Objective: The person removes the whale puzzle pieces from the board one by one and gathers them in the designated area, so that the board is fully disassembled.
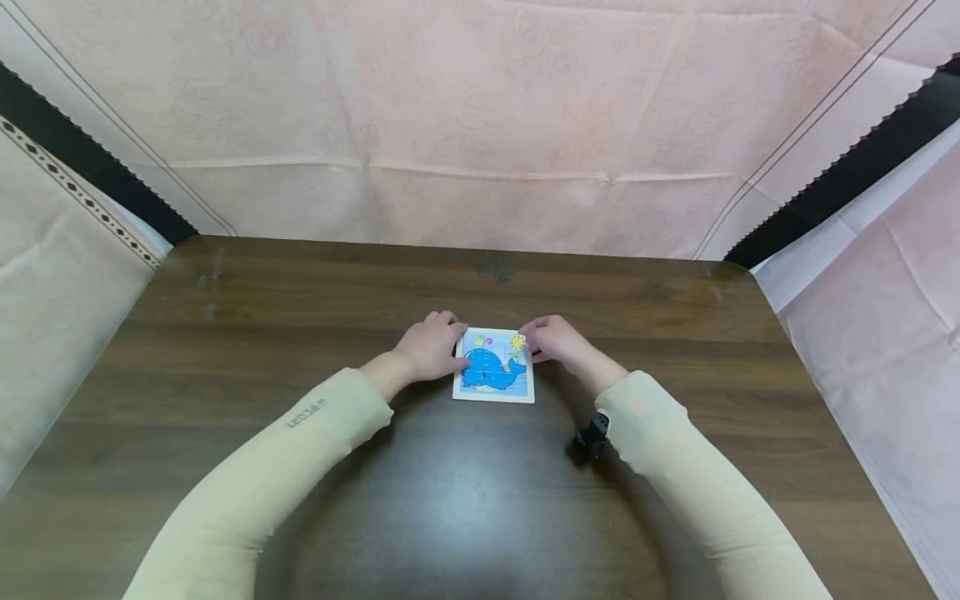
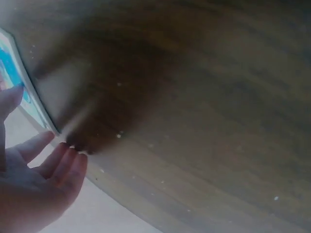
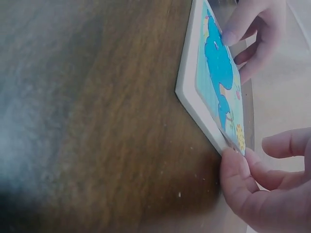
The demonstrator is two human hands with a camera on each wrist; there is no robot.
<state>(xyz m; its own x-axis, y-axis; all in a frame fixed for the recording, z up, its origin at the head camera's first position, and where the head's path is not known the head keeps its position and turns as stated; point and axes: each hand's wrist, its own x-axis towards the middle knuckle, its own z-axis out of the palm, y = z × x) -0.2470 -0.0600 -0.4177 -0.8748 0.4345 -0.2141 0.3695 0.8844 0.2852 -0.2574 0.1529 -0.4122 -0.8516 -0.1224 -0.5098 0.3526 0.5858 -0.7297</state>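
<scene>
A square jigsaw puzzle (image 1: 493, 385) with a blue whale picture lies in a white frame on the table. My left hand (image 1: 433, 348) holds its left side. The left thumb (image 2: 12, 99) lies on the picture, while the other fingers bend beside the edge. At the far right corner, my right hand (image 1: 558, 340) pinches the puzzle piece (image 3: 239, 138) with the yellow flower between thumb and forefinger. A dark gap shows between that piece and the white frame (image 3: 194, 104) in the right wrist view. The fingertips partly hide the corner.
The brown wooden table (image 1: 450, 500) extends around the puzzle, its far edge just beyond the hands. Light patterned cloth (image 1: 480, 125) hangs behind it and at both sides. A small black device (image 1: 591, 435) sits at the right wrist.
</scene>
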